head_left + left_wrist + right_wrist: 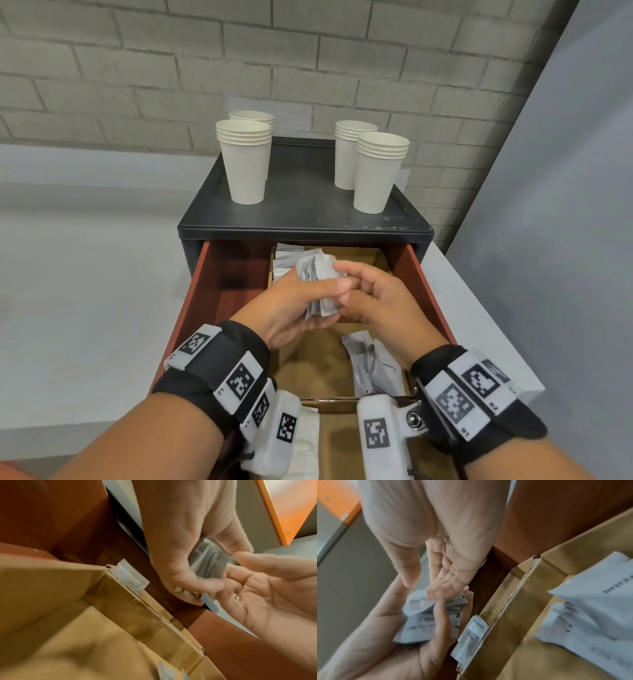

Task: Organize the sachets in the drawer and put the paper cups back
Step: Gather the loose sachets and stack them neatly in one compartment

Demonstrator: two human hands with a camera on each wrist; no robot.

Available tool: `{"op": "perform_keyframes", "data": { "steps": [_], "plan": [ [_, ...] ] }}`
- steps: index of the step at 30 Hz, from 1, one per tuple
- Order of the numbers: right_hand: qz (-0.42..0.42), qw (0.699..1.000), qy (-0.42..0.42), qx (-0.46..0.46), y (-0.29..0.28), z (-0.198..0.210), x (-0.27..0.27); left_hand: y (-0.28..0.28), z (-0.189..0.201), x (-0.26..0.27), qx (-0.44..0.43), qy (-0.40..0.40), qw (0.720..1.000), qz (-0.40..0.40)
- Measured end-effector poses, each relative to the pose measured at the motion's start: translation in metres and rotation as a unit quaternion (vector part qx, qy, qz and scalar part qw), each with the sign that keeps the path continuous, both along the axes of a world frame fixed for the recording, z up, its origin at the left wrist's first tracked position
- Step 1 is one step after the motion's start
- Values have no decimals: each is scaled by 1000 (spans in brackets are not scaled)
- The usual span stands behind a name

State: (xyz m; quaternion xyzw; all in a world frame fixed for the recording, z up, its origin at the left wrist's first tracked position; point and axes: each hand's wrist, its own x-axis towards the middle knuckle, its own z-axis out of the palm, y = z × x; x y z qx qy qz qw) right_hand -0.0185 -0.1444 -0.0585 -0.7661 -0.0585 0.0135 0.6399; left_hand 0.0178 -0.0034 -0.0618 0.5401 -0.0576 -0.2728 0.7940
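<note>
Over the open red-brown drawer (205,284), my left hand (294,294) grips a thick bundle of white-grey sachets (317,270) with its thumb laid across it. My right hand (370,294) closes on the bundle's right edge, index finger on the top end and thumb near the lower end. From the wrists, the bundle (209,561) (426,623) sits between both palms. More sachets (284,260) stand in the rear cardboard box (359,255). Loose sachets (373,366) lie in the middle box. Stacks of paper cups (245,161) (376,171) stand on the black cabinet top (305,205).
Two more cup stacks (253,116) (349,154) stand behind the front ones. A grey counter (85,274) runs along the left, and a white ledge (479,325) along the right of the drawer. A brick wall rises behind the cabinet.
</note>
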Motion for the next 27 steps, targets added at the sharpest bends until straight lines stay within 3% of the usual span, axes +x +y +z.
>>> {"op": "perform_keyframes", "data": {
  "steps": [3,6,8,10,13,15,17,19,23,27],
  "plan": [
    [-24,999,21,24,-4,5,2,-2,-1,0,11,14,999,33],
    [-129,983,79,-101,-13,-1,8,-7,-1,-2,28,43,996,76],
    [-98,942,153,-282,-18,-7,7,-6,-1,0,27,50,993,104],
    [-12,873,203,-443,-18,-14,4,-4,1,2,13,61,989,132],
    [46,804,211,-555,-12,-18,-1,1,1,4,1,80,983,165],
    [38,793,198,-575,-13,-17,-1,2,1,5,7,82,982,168],
    [6,810,178,-559,-18,-16,1,1,1,4,15,85,983,164],
    [-34,845,159,-509,-21,-15,4,-1,1,3,23,85,984,157],
    [-99,940,159,-284,-22,-7,7,1,0,4,27,87,982,164],
    [-141,977,87,-137,-25,-1,7,3,-1,5,35,95,977,187]
  ]
}}
